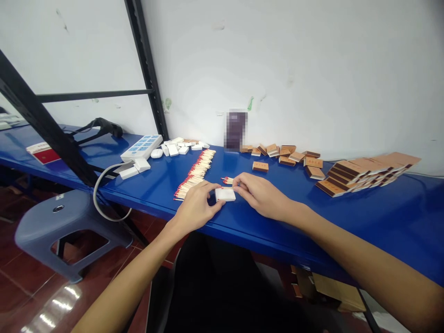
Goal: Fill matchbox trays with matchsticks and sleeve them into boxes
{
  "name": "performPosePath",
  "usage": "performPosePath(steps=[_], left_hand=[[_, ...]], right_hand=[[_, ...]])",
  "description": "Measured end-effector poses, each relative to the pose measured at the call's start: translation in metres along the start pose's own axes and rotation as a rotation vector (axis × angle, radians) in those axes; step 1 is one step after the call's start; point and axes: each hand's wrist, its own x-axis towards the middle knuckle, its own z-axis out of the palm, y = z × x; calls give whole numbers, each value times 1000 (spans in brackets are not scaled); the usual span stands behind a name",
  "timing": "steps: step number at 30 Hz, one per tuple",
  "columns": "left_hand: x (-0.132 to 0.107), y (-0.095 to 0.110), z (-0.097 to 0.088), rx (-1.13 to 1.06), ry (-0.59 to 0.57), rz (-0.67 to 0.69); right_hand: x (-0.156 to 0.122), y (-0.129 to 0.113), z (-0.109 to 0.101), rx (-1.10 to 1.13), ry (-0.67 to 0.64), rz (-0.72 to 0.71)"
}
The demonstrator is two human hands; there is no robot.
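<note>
Near the middle of the frame, the small white tray (pixel 225 195) lies on the blue worktop (pixel 298 231) between the two hands, its long axis running roughly left to right, with the left hand (pixel 194 206) at its left end and the right hand (pixel 258 193) at its upper-right corner. The left grip is curved around the tray, thumb below and fingers above; the right grip is pinched nearly closed beside loose matches (pixel 227 181), though whether it holds one I cannot tell.
</note>
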Motion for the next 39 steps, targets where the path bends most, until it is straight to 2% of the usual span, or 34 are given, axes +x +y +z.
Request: performPosePath(steps=[3,6,11,18,25,39], left_hand=[[0,-1,0,-3,12,4],[0,0,0,-4,8,15],[-1,2,-1,-18,-10,31],[-1,1,-1,-2,-38,28],[0,2,-2,-13,-53,24],[-1,1,-1,-12,-46,25]], right_hand=[[-1,-7,4,-27,-77,-54],[-1,-6,8,-25,-52,-47],[4,11,10,-88,59,54],[11,32,14,-172,8,137],[12,31,11,-182,49,109],[11,34,11,-144,-9,99]])
